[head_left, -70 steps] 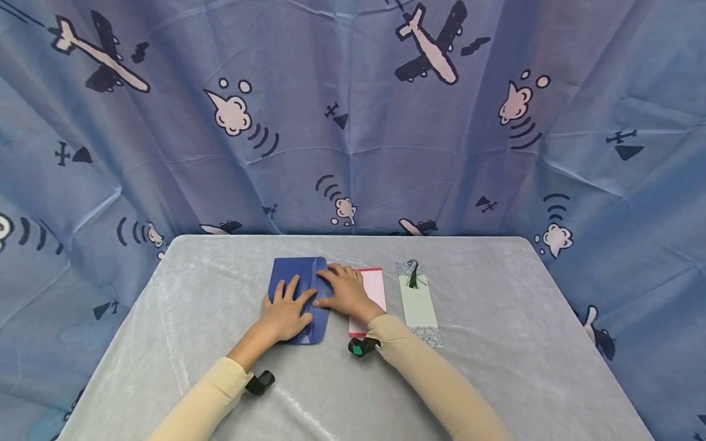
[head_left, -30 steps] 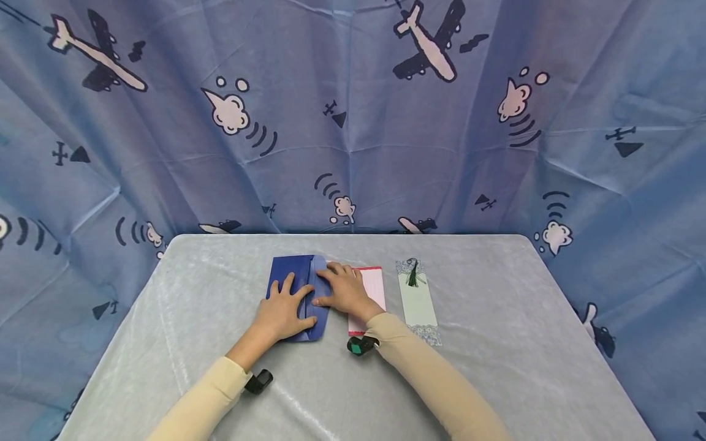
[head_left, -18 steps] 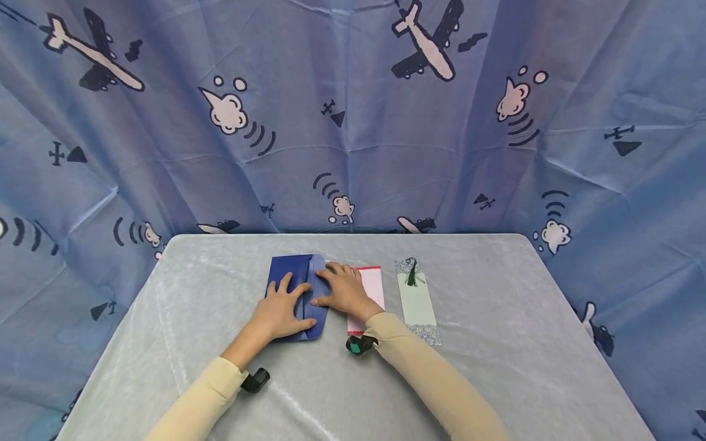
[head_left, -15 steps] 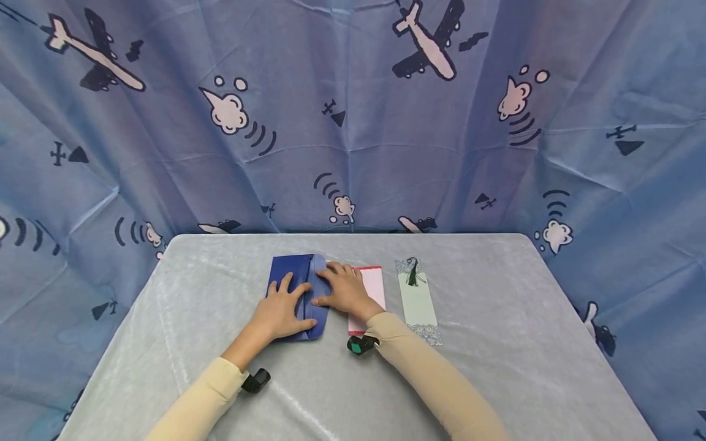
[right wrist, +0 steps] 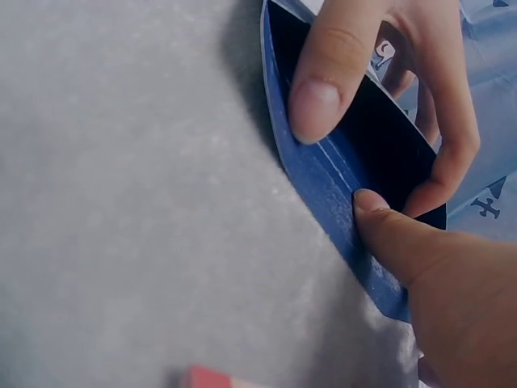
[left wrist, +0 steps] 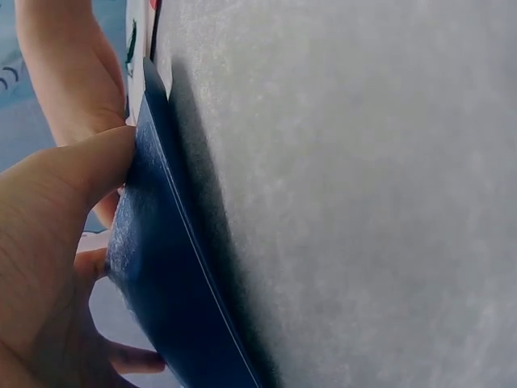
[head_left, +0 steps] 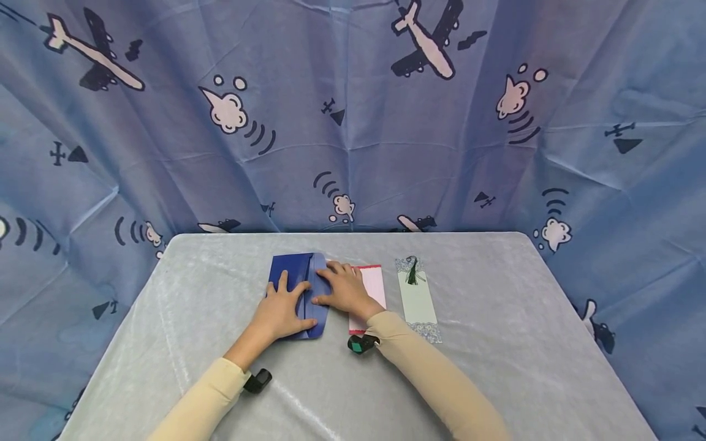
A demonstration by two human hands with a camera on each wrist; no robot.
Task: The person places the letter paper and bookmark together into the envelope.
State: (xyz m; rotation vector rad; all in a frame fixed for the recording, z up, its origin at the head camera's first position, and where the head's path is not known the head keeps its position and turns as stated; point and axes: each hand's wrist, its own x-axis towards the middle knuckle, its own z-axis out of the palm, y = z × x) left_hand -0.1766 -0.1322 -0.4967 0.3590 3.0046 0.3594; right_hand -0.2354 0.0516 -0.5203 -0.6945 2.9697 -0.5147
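A dark blue envelope [head_left: 292,264] lies on the table in the head view, its flap spread to the right. My left hand [head_left: 281,313] rests across it with spread, slightly bent fingers. Its thumb touches the flap fold and its index finger reaches the mouth's edge. My right hand [head_left: 347,291] presses the flap from the right. In the right wrist view, the right thumb lies on the flap [right wrist: 319,194] and the mouth gapes, dark inside. Under my right hand and wrist, a pink card [head_left: 375,283] with red ends is partly hidden.
A pale green bookmark [head_left: 418,301] with patterned ends and a dark green tassel [head_left: 412,274] lies right of the pink card. Grey cloth covers the table [head_left: 513,343]. A blue curtain [head_left: 287,79] with airplane prints hangs behind its far edge.
My left fingers have drawn back slightly and bent more, and the left thumb has shifted right toward the flap. The envelope's mouth has opened wider. The right hand stays in place.
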